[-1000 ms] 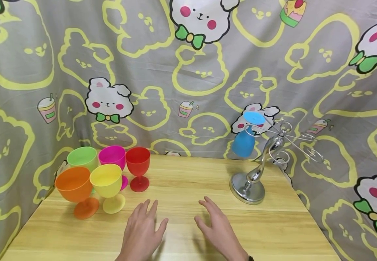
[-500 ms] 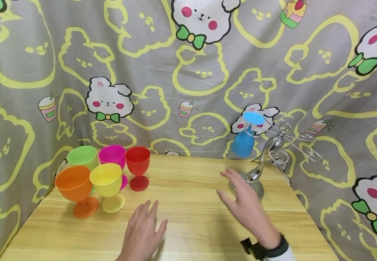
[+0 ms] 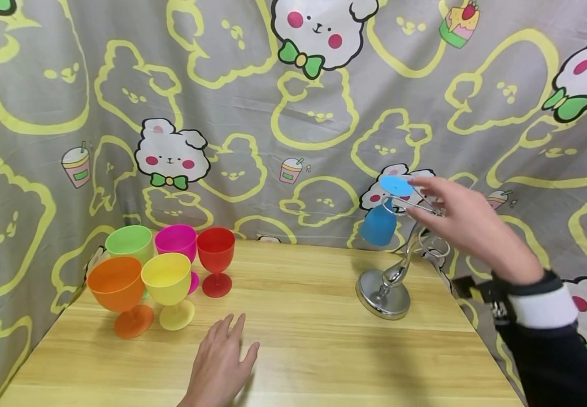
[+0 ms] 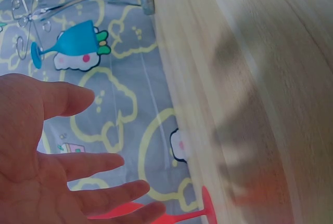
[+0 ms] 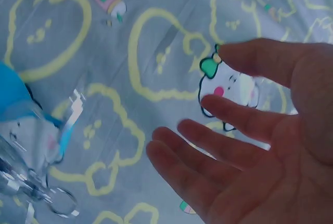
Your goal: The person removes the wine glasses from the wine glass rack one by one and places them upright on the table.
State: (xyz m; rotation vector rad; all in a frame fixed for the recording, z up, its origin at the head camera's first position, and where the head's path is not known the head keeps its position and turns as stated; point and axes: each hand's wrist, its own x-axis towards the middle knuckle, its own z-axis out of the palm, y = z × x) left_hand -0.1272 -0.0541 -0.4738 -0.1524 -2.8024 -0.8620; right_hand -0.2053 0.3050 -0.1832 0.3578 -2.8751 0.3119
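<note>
A blue goblet (image 3: 378, 226) hangs upside down by its foot in a wire loop of the silver metal rack (image 3: 386, 294). My right hand (image 3: 468, 223) is raised beside that foot, fingers and thumb spread apart. Its fingertips come right up to the foot's edge in the head view. In the right wrist view the palm (image 5: 255, 156) holds nothing, and the goblet (image 5: 13, 91) shows at the left edge. Low over the table, my left hand (image 3: 222, 359) has its fingers extended. The yellow goblet (image 3: 168, 280) and the red goblet (image 3: 215, 251) stand beyond it.
On the left of the wooden table (image 3: 293, 316), an orange goblet (image 3: 117, 282), a green goblet (image 3: 130, 240) and a magenta goblet (image 3: 176, 242) stand upright close together. A patterned grey curtain (image 3: 252, 107) surrounds the back and sides. More curled wire arms (image 3: 434, 246) branch from the rack's top.
My right hand has risen from above the table, moving right and forward past the rack's base to the blue goblet's foot. The left hand has stayed in place.
</note>
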